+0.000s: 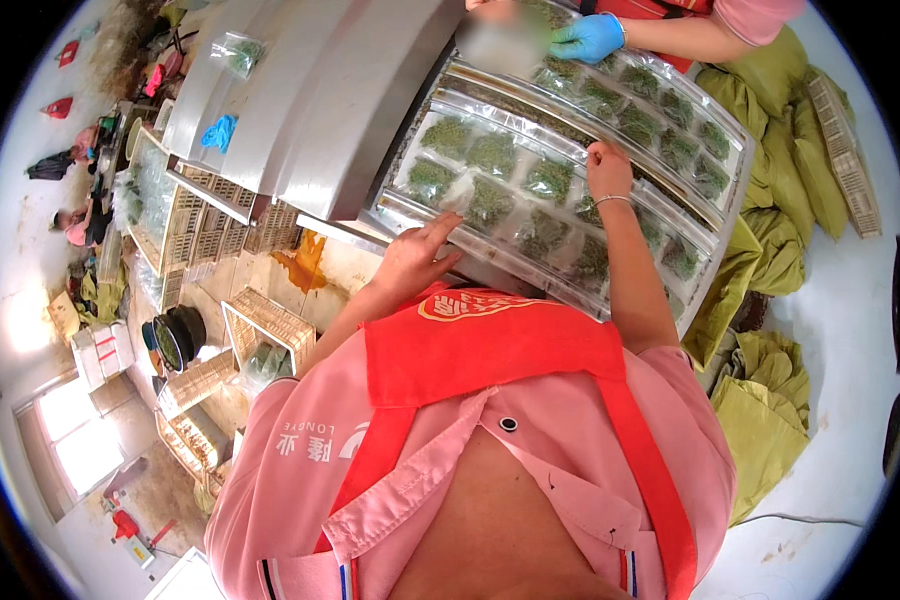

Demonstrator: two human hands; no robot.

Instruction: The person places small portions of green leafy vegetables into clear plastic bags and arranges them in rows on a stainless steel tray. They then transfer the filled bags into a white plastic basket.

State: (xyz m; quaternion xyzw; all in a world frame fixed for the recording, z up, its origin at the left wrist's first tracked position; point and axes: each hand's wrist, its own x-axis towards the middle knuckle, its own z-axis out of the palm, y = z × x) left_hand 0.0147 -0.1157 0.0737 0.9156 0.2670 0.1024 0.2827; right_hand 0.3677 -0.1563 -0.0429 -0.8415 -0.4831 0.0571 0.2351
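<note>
Bags (488, 203) are lying in rows on the machine (360, 100), we are resting our left hand (418, 255), fingers apart, near its edge, curling our right hand (610, 174) near a bar, hold unclear.

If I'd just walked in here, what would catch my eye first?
The bright red apron in the middle of the picture, worn over a pink shirt, likely jumps out first. Just above it, clear bags of greenery lie in rows, with the person's left hand near their left side and right hand above them. At the top edge, a co-worker's blue glove stands out too.
</note>
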